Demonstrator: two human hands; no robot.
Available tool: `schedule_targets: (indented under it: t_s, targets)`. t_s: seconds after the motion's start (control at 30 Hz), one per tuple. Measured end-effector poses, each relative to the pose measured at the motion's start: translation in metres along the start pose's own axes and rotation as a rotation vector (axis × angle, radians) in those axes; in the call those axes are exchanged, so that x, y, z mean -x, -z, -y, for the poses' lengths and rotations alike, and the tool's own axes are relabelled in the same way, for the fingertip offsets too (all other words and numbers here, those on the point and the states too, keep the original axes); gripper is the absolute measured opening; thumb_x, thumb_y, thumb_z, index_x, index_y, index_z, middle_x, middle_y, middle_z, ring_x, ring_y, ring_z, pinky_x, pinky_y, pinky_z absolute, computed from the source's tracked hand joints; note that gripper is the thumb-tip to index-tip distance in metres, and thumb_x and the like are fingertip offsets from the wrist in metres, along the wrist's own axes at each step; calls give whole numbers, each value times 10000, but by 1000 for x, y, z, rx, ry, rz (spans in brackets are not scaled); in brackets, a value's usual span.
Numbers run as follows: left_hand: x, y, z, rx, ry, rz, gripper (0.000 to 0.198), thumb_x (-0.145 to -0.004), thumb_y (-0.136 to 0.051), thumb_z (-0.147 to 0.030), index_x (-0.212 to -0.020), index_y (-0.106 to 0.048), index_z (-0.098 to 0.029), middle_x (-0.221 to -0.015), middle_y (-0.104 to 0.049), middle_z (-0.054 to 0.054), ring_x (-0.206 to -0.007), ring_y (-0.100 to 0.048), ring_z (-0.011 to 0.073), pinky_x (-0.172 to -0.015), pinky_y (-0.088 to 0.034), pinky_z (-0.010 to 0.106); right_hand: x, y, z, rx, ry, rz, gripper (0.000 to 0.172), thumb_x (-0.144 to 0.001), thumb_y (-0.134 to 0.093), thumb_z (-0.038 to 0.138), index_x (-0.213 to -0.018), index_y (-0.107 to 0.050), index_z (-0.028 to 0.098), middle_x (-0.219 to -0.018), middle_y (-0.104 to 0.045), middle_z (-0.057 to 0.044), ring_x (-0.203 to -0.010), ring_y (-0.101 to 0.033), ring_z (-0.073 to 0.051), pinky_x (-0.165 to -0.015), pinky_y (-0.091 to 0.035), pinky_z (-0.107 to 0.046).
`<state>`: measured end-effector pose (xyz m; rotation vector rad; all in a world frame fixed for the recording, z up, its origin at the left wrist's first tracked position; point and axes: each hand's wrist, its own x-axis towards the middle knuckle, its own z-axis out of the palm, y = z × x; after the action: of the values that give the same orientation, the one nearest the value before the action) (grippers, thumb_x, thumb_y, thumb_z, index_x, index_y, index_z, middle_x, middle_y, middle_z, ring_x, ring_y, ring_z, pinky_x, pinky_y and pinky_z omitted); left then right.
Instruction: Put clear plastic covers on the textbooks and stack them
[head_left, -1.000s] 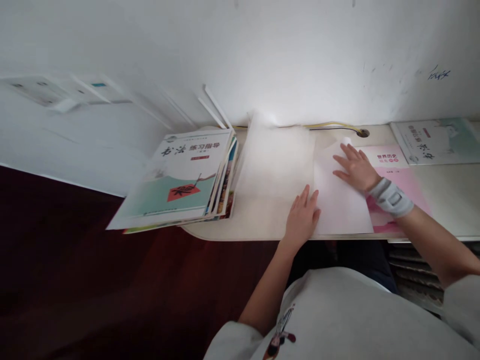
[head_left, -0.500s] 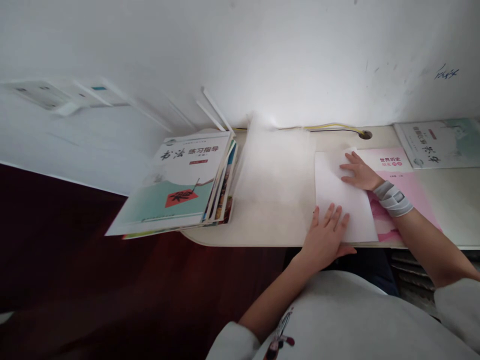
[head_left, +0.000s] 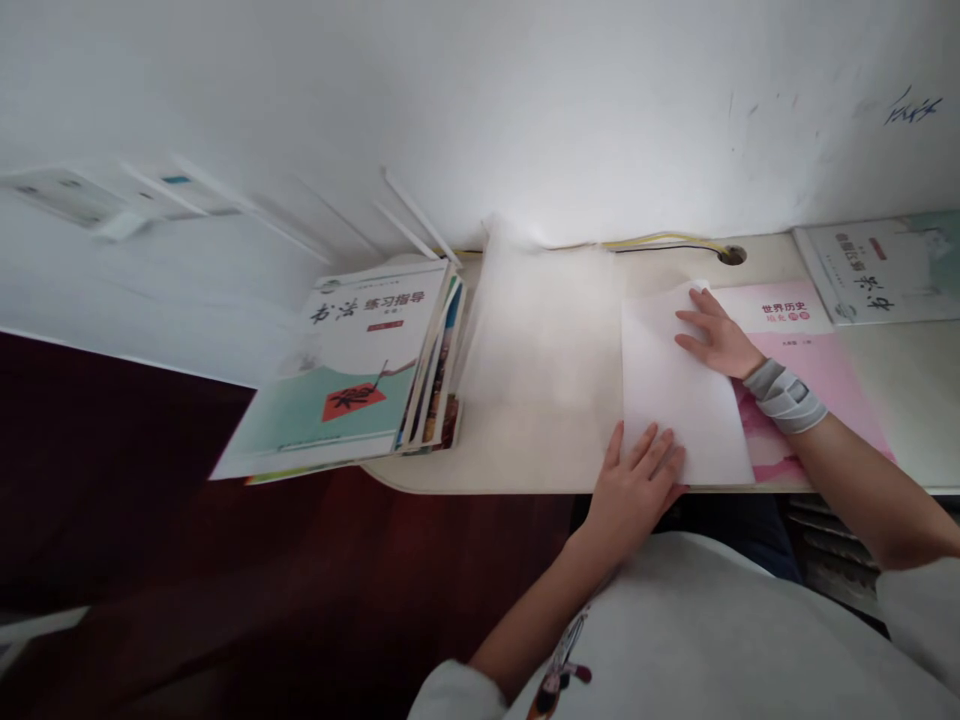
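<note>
My left hand [head_left: 632,490] lies at the lower left of a white sheet of paper [head_left: 679,410], its fingers spread near the front edge of the desk. Close to the top of that sheet rests my right hand [head_left: 716,340], fingers apart, with a grey wrist wrap [head_left: 787,395] behind it. Under the sheet's right side a pink world history book [head_left: 821,375] shows its cover. Whether sheet and book are joined, I cannot tell. Left of them lies a pale, see-through sheet [head_left: 544,325].
A stack of books [head_left: 352,375] with a calligraphy workbook on top juts over the desk's left end. Another calligraphy book [head_left: 870,268] lies at the back right. Thin cables [head_left: 660,240] run along the wall to a desk hole [head_left: 733,256]. Wall sockets [head_left: 67,200] are at left.
My left hand has slid slightly left toward the sheet's edge. The right hand stays near the sheet's top. The camera view has shifted a little.
</note>
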<state>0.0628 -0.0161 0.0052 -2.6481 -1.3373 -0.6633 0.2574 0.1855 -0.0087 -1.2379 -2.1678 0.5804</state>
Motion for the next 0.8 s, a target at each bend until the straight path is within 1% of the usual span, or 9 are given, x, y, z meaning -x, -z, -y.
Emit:
schedule_targets:
  t_s: [0.07,0.1,0.23,0.33,0.47,0.53,0.67,0.73,0.8]
  targets:
    - [4,2,0,15,-16,-54,169,-895,-525,-228,-1023,-627,-190,-1179,-662,59,-1196,-541,206,-1138,-214,505,0,-2,2,-17,22,-27,586,-806,-509,593,-1191,-619,165,-1488,-337,-110,-1410,-177,-320,-1129,-222,-548]
    - [6,2,0,24,-25,-71,154,-890,-522,-182,-994,-635,-191,-1151,-675,51,-1185,-551,197,-1135,-230,495,1,-3,2,-21,32,-30,580,-804,-516,590,-1186,-621,167,-1487,-339,-109,-1410,-176,-319,-1129,-223,-549]
    - [12,0,-1,58,-53,-131,173,-872,-508,-99,-943,-646,-176,-1041,-715,34,-1140,-585,180,-1113,-302,458,1,0,2,-27,84,22,532,-795,-551,549,-1179,-628,188,-1490,-338,-84,-1411,-167,-326,-1122,-222,-567]
    - [13,-1,-1,67,-64,-183,145,-853,-533,-89,-892,-648,-168,-986,-728,22,-1110,-604,185,-1099,-332,445,1,2,1,-26,122,81,501,-791,-570,506,-1195,-620,214,-1501,-320,-57,-1413,-157,-326,-1118,-213,-583]
    - [15,-3,1,53,-16,-225,112,-830,-570,-95,-867,-645,-170,-988,-727,21,-1108,-604,203,-1084,-350,452,1,0,1,28,72,54,603,-764,-606,491,-1274,-560,173,-1518,-275,-94,-1413,-126,-353,-1119,-191,-594]
    - [17,-3,1,46,7,-220,117,-829,-566,-93,-867,-645,-171,-995,-725,26,-1113,-601,208,-1073,-363,450,1,-1,0,35,48,50,629,-760,-608,511,-1283,-552,166,-1519,-270,-104,-1412,-117,-361,-1120,-186,-596]
    - [20,0,2,49,4,-204,122,-841,-550,-98,-868,-644,-172,-991,-725,30,-1110,-601,203,-1059,-384,434,2,-1,0,-2,76,105,602,-771,-582,560,-1259,-573,208,-1513,-292,-78,-1415,-123,-347,-1121,-187,-595]
    - [21,4,3,36,24,-221,110,-840,-560,-105,-860,-642,-175,-1002,-723,29,-1122,-593,207,-1061,-378,439,2,0,0,-5,70,90,620,-768,-572,587,-1267,-566,220,-1517,-285,-68,-1414,-121,-348,-1117,-187,-604]
    - [20,6,0,31,24,-216,136,-854,-537,-105,-906,-643,-173,-1047,-713,39,-1140,-581,204,-1065,-374,433,2,0,0,-11,69,80,647,-767,-555,617,-1275,-561,216,-1518,-280,-69,-1416,-115,-343,-1124,-180,-593]
